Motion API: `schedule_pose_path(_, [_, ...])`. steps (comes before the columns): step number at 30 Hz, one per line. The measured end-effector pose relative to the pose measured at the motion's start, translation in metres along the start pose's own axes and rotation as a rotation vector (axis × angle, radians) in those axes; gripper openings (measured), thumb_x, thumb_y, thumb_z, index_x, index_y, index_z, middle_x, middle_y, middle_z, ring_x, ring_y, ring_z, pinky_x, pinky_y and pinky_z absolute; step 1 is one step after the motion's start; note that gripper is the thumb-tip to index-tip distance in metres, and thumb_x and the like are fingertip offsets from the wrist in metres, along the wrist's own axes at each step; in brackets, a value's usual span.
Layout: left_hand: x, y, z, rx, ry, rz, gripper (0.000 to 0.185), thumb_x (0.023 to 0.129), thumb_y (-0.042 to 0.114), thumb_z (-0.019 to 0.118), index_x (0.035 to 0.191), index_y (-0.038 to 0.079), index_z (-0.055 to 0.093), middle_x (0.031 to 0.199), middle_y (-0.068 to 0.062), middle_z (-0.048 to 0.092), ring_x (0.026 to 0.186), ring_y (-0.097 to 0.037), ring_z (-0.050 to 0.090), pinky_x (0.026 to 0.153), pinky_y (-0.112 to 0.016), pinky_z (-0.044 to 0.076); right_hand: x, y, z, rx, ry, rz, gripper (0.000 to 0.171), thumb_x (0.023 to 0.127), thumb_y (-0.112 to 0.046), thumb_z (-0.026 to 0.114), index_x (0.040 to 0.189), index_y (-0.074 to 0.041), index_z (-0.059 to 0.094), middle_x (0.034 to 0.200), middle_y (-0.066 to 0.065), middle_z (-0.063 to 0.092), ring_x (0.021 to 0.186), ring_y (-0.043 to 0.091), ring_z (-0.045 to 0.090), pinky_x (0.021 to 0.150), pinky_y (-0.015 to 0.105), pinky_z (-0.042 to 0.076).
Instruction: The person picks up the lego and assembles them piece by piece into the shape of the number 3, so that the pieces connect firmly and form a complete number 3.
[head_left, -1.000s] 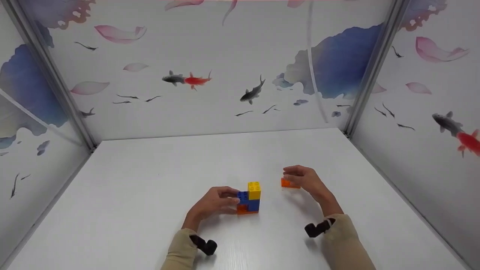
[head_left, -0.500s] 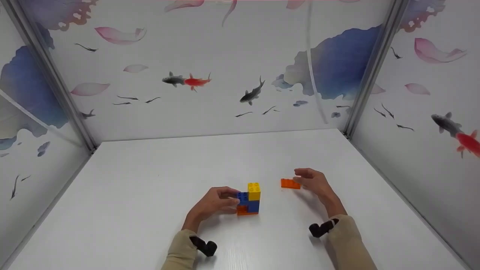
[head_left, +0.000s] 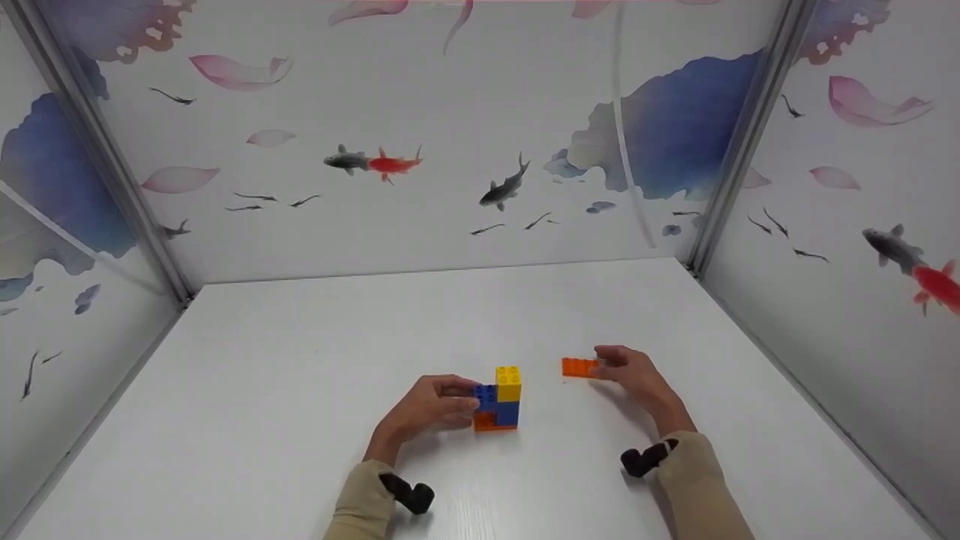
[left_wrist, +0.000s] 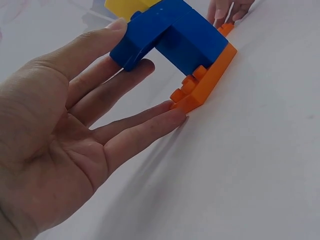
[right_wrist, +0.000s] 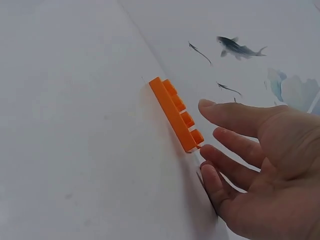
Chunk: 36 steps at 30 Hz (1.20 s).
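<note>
Left hand (head_left: 427, 405) working left side of block stack (head_left: 508, 413): grip narrowed to pinch on upper blue block (head_left: 485, 396), thumb on it, lower fingertips at end of orange base (left_wrist: 212, 77). Yellow block (head_left: 508, 385) tops stack. Over to right hand (head_left: 636, 377), right of stack and farther back: grip wide, thumb spread from fingers. Loose orange brick (head_left: 579, 367) lies on desk (head_left: 337, 330), right of and beyond stack, end away from stack just beside fingertips; contact, can't tell.

White table (head_left: 300, 390); on it brick stack (head_left: 507, 409), separate orange brick (head_left: 578, 367).
</note>
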<state>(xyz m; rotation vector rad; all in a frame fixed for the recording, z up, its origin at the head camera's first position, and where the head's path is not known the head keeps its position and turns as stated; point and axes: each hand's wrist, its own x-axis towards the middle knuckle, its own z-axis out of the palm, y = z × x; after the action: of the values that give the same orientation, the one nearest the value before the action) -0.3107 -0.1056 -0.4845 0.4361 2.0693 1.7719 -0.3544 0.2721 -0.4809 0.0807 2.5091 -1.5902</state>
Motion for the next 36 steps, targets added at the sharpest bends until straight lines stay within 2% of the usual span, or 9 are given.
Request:
schedule_pose_path(11, [0.001, 0.0, 0.0, 0.008, -0.002, -0.011, 0.05, 0.088, 0.032, 0.077, 0.129, 0.006, 0.065, 0.129, -0.014, 0.067, 0.112, -0.025, 0.068, 0.092, -0.039, 0.06, -0.003, -0.003, 0.005, -0.078, -0.006, -0.006, 0.059, 0.09, -0.01, 0.073, 0.144, -0.004, 0.051, 0.15, 0.021, 0.048, 0.139, 0.038, 0.043, 0.12, 0.053, 0.035])
schedule_pose_path(19, [-0.001, 0.001, 0.0, 0.019, -0.002, -0.005, 0.053, 0.088, 0.034, 0.077, 0.131, 0.006, 0.064, 0.131, -0.015, 0.066, 0.114, -0.024, 0.067, 0.093, -0.038, 0.06, -0.005, -0.006, 0.01, -0.071, 0.051, -0.011, 0.053, 0.089, -0.004, 0.071, 0.139, -0.002, 0.056, 0.141, 0.022, 0.055, 0.129, 0.037, 0.05, 0.116, 0.052, 0.041])
schedule_pose_path(30, [0.001, -0.001, 0.0, 0.007, -0.007, -0.011, 0.051, 0.089, 0.032, 0.077, 0.131, 0.006, 0.064, 0.131, -0.015, 0.066, 0.113, -0.024, 0.068, 0.093, -0.038, 0.06, -0.003, -0.011, 0.014, -0.059, 0.079, 0.03, 0.047, 0.089, -0.007, 0.072, 0.134, -0.002, 0.06, 0.137, 0.021, 0.058, 0.123, 0.035, 0.055, 0.114, 0.051, 0.043])
schedule_pose_path(36, [0.0, -0.001, 0.0, -0.001, -0.001, -0.019, 0.051, 0.089, 0.032, 0.076, 0.131, 0.005, 0.064, 0.131, -0.016, 0.066, 0.114, -0.025, 0.068, 0.094, -0.039, 0.059, -0.003, -0.019, 0.017, -0.075, 0.082, 0.015, 0.045, 0.091, -0.007, 0.07, 0.134, -0.004, 0.06, 0.135, 0.021, 0.059, 0.119, 0.035, 0.06, 0.11, 0.048, 0.048])
